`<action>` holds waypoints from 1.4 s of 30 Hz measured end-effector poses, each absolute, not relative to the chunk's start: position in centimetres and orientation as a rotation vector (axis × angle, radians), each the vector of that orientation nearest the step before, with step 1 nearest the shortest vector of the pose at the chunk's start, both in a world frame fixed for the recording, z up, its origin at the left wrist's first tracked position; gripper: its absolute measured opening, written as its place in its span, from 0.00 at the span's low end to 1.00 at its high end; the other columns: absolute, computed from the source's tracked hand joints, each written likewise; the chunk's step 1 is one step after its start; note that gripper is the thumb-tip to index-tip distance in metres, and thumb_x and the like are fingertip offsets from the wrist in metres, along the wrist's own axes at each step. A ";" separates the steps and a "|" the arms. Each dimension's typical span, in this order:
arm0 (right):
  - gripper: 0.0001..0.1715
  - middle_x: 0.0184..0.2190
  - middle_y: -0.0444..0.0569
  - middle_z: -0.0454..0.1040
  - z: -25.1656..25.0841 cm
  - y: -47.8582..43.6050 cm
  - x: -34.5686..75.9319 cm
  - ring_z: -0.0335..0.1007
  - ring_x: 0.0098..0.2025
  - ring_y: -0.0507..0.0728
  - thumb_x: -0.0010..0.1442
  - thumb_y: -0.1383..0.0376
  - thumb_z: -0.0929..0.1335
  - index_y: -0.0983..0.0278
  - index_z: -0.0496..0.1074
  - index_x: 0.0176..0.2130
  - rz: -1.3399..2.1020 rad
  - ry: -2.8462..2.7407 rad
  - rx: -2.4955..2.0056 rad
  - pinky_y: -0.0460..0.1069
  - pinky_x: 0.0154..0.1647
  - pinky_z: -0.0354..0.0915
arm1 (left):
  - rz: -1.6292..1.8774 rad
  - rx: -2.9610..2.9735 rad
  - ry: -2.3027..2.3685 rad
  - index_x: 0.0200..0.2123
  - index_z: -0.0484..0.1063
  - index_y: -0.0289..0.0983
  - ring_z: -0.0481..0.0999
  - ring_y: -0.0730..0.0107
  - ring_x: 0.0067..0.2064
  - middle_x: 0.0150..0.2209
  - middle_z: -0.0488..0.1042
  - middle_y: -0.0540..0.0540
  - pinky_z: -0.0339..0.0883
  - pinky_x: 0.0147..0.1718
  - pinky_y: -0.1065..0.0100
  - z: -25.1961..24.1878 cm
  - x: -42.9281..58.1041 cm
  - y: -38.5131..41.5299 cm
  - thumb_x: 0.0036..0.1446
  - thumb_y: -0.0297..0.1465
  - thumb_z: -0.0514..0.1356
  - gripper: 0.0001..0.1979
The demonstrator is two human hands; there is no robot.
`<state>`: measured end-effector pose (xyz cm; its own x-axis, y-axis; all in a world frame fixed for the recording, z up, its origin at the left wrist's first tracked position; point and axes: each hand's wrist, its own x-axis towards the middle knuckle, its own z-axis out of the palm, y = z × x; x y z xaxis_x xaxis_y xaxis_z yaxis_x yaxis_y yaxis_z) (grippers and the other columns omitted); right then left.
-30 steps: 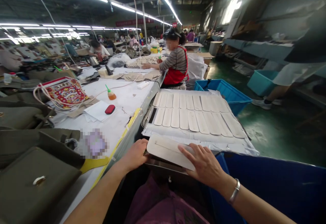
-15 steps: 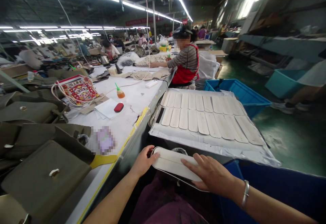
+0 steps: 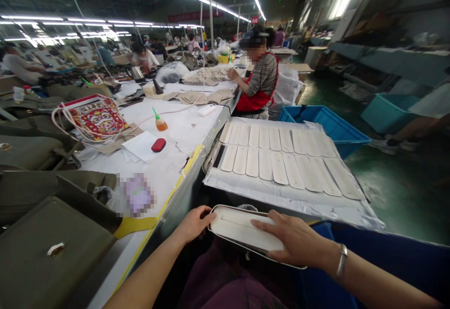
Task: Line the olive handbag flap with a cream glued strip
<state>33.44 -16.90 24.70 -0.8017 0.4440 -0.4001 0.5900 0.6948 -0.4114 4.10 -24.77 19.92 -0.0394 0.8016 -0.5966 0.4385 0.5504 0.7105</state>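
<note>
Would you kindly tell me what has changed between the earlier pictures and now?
The white panel has moved down and now lies within the pale rim. The left hand now has its thumb over the panel's left end. The co-worker's hand has lifted back toward the body. The right hand stays on the panel; the rows of panels look unchanged.

White, long, rounded-end panel point(image 3: 242, 227) under right grip point(image 3: 286, 236) now sits inside white-edged rim point(image 3: 260, 253); far beyond grip, striped-sleeved co-worker's hand point(image 3: 232, 74) drawn back.
</note>
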 end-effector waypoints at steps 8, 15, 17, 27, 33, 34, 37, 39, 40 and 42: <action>0.43 0.41 0.48 0.63 24.8 -15.9 34.5 0.67 0.38 0.59 0.47 0.57 0.69 0.50 0.55 0.60 -1.037 2.529 0.833 0.52 0.39 0.62 | 0.480 0.957 1.588 0.54 0.59 0.35 0.68 0.76 0.17 0.23 0.66 0.53 0.65 0.14 0.74 20.9 4.6 -25.8 0.57 0.33 0.51 0.21; 0.43 0.39 0.47 0.64 24.7 -15.1 33.6 0.67 0.36 0.58 0.45 0.56 0.70 0.50 0.57 0.59 -1.102 2.494 0.798 0.52 0.38 0.62 | 0.381 1.070 1.621 0.54 0.60 0.35 0.66 0.76 0.15 0.21 0.65 0.55 0.62 0.11 0.76 22.6 4.1 -24.4 0.53 0.29 0.52 0.23; 0.43 0.38 0.48 0.65 24.8 -14.9 33.2 0.67 0.36 0.59 0.44 0.55 0.70 0.51 0.59 0.59 -1.059 2.489 0.804 0.52 0.38 0.62 | 0.346 1.064 1.604 0.54 0.59 0.36 0.66 0.76 0.15 0.20 0.64 0.56 0.62 0.11 0.76 22.9 3.9 -24.3 0.52 0.29 0.52 0.24; 0.41 0.37 0.46 0.67 25.0 -13.8 33.7 0.67 0.36 0.57 0.43 0.56 0.71 0.52 0.62 0.57 -1.203 2.479 0.787 0.49 0.37 0.61 | -0.029 1.748 1.483 0.61 0.53 0.38 0.64 0.73 0.22 0.20 0.65 0.55 0.54 0.22 0.73 26.1 3.7 -23.0 0.50 0.25 0.52 0.32; 0.42 0.38 0.49 0.66 24.5 -15.4 33.5 0.68 0.35 0.59 0.44 0.56 0.71 0.50 0.60 0.58 -0.974 2.587 0.797 0.52 0.37 0.62 | -0.045 1.716 1.439 0.63 0.46 0.41 0.65 0.75 0.21 0.20 0.65 0.56 0.54 0.22 0.74 26.7 3.5 -22.3 0.50 0.25 0.52 0.36; 0.42 0.40 0.50 0.65 24.5 -16.2 33.6 0.69 0.36 0.60 0.45 0.57 0.70 0.50 0.58 0.59 -0.894 2.620 0.818 0.53 0.37 0.63 | -0.011 1.631 1.442 0.63 0.46 0.42 0.64 0.75 0.20 0.20 0.64 0.57 0.54 0.20 0.75 26.8 3.5 -22.2 0.50 0.25 0.52 0.36; 0.43 0.43 0.54 0.64 24.5 -18.1 33.4 0.69 0.38 0.62 0.47 0.58 0.69 0.51 0.55 0.61 -0.715 2.678 0.875 0.53 0.36 0.63 | 0.067 1.406 1.492 0.63 0.45 0.43 0.64 0.76 0.15 0.18 0.62 0.59 0.55 0.15 0.77 27.1 3.9 -21.8 0.48 0.26 0.52 0.37; 0.44 0.43 0.55 0.64 24.5 -18.8 33.0 0.69 0.38 0.63 0.46 0.57 0.69 0.52 0.55 0.61 -0.672 2.693 0.858 0.53 0.36 0.63 | 0.078 1.321 1.557 0.63 0.45 0.42 0.64 0.75 0.14 0.18 0.64 0.58 0.56 0.13 0.78 27.1 4.2 -21.6 0.46 0.25 0.52 0.39; 0.44 0.43 0.55 0.65 24.4 -18.9 32.7 0.70 0.38 0.63 0.46 0.56 0.70 0.53 0.56 0.60 -0.667 2.701 0.842 0.53 0.35 0.63 | 0.077 1.281 1.591 0.63 0.45 0.42 0.65 0.75 0.14 0.18 0.64 0.58 0.56 0.12 0.78 27.1 4.4 -21.5 0.45 0.24 0.52 0.40; 0.45 0.42 0.55 0.65 24.2 -18.7 32.5 0.70 0.36 0.63 0.45 0.54 0.70 0.54 0.57 0.60 -0.676 2.714 0.815 0.52 0.34 0.63 | 0.066 1.182 1.637 0.63 0.43 0.42 0.64 0.74 0.14 0.18 0.65 0.57 0.55 0.11 0.78 27.1 4.7 -21.2 0.43 0.23 0.51 0.41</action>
